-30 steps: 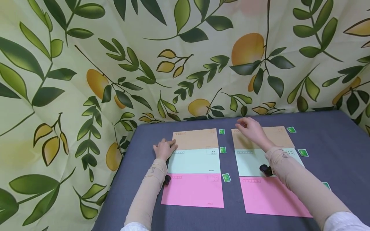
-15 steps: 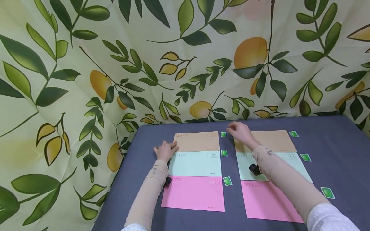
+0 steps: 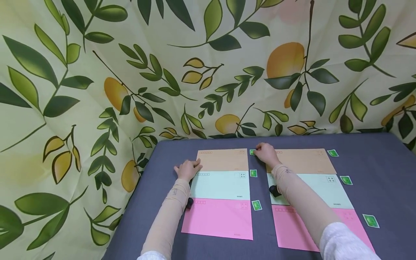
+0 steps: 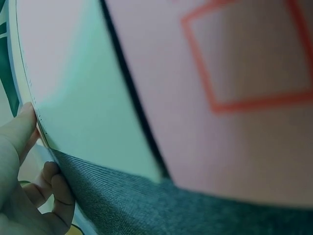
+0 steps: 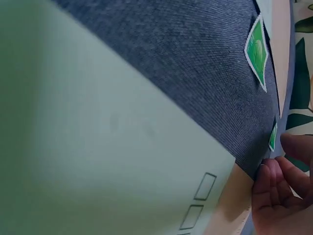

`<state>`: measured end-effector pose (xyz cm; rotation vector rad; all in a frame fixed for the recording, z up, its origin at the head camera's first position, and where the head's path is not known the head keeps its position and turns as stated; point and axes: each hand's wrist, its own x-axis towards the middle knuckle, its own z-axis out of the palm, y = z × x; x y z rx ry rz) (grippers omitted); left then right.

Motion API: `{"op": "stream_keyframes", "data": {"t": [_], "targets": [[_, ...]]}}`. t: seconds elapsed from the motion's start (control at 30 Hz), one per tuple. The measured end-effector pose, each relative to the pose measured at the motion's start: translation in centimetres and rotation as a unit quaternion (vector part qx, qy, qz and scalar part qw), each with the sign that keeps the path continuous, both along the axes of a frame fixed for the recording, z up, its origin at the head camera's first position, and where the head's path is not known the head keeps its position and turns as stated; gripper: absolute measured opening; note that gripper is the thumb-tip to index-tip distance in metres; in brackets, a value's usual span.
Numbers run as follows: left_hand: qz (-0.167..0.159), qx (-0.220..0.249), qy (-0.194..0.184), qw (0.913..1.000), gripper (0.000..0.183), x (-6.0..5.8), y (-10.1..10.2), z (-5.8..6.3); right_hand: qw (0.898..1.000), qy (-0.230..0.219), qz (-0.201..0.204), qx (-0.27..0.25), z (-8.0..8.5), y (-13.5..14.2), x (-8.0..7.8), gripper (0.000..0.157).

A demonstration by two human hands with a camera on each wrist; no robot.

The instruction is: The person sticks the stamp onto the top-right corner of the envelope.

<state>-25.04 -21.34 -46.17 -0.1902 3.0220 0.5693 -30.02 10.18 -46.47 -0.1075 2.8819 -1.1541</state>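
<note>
My left hand (image 3: 187, 169) rests at the left edge of the left tan envelope (image 3: 224, 159), a fingertip on its margin. In the left wrist view, the other fingers (image 4: 61, 200) are bent beside the paper. My right hand (image 3: 267, 154) reaches over the upper left corner of the right tan envelope (image 3: 302, 160). Its fingertips are right at a small green stamp (image 3: 252, 152) between the two columns. The right wrist view has the thumb (image 5: 296, 146) apart from the fingers, with that stamp (image 5: 273, 137) just past them.
Below the tan envelopes lie pale mint envelopes (image 3: 221, 184) and pink envelopes (image 3: 216, 218), in two columns on the dark blue tablecloth (image 3: 383, 159). More green stamps (image 3: 256, 205) lie right of each column. A leaf-patterned curtain (image 3: 195, 101) hangs behind the table.
My right hand has moved left from above the right tan envelope to the stamp between the columns. The left hand stays at the left envelope's edge. The head view has shifted slightly.
</note>
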Motion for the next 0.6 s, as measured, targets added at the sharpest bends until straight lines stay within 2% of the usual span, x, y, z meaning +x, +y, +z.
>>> {"op": "stream_keyframes", "data": {"t": [0.13,0.17,0.27,0.37,0.4,0.6], "targets": [[0.000,0.006,0.003,1.0000,0.041,0.1,0.1,-0.1,1.000,-0.004,-0.002,0.005,-1.0,0.2,-0.9,0.032],[0.000,0.007,0.003,1.0000,0.041,0.1,0.1,-0.1,1.000,0.011,-0.001,0.004,-1.7,0.3,-1.4,0.031],[0.001,0.007,0.006,1.0000,0.041,0.1,0.0,-0.2,1.000,-0.005,-0.005,0.018,-2.3,0.3,-2.0,0.030],[0.003,0.010,0.007,0.9999,0.041,0.1,-0.1,-0.2,0.999,-0.016,-0.015,0.024,-1.9,-0.1,-1.6,0.029],[0.003,0.012,0.009,0.9999,0.041,0.1,-0.1,-0.2,0.999,-0.033,-0.016,0.031,-1.2,-0.3,-1.2,0.030],[0.005,0.018,0.010,0.9998,0.041,0.0,-0.1,-0.1,0.998,-0.012,-0.024,0.051,-0.4,-0.7,-0.3,0.024]]}}
